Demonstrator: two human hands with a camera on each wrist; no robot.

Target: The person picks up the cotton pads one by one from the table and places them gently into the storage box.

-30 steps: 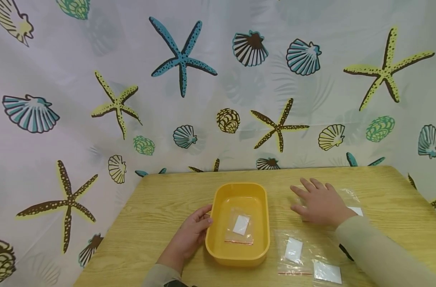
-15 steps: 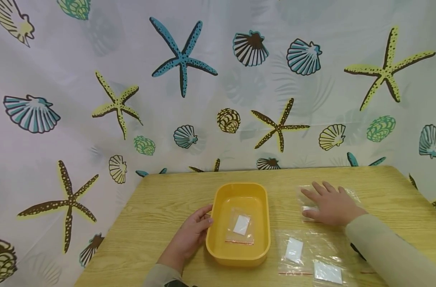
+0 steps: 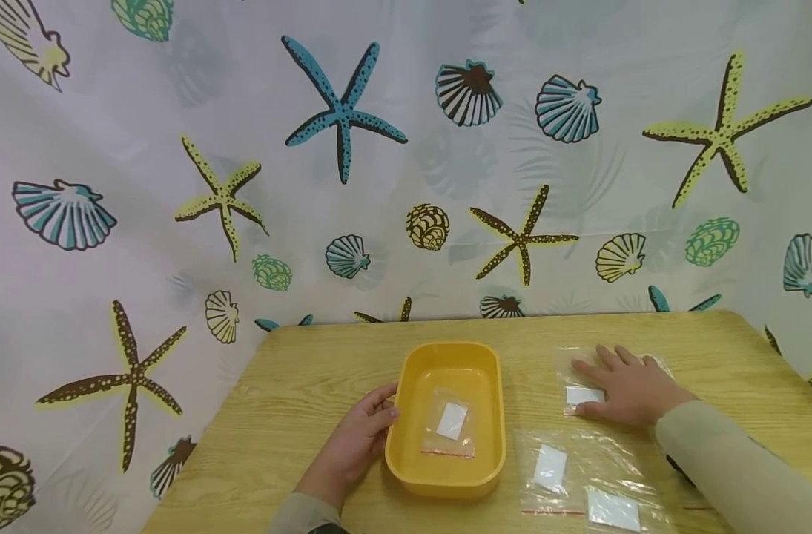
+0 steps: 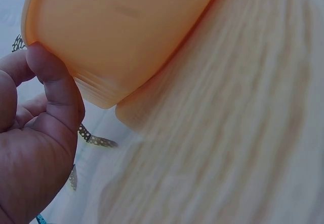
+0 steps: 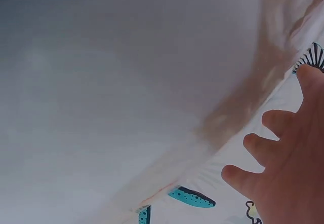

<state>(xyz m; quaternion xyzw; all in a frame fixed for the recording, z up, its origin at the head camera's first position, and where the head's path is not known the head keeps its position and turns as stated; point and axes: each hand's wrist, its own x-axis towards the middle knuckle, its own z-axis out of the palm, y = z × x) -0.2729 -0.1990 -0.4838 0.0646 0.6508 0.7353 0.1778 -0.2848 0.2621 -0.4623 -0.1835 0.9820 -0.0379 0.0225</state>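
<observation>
The left hand rests on the desk, fingers lightly curled against the left wall of the yellow tub, touching rather than gripping it. Inside the tub lies a clear bag (red seal strip, white slip inside). Further right, the right hand lies released, fingers flat, on another clear bag; two more bags lie nearer the desk's front edge.

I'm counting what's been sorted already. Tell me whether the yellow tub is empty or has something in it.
Not empty. The yellow tub holds one clear zip bag with a white card inside, lying flat on its bottom. The left hand touches its rim.
</observation>
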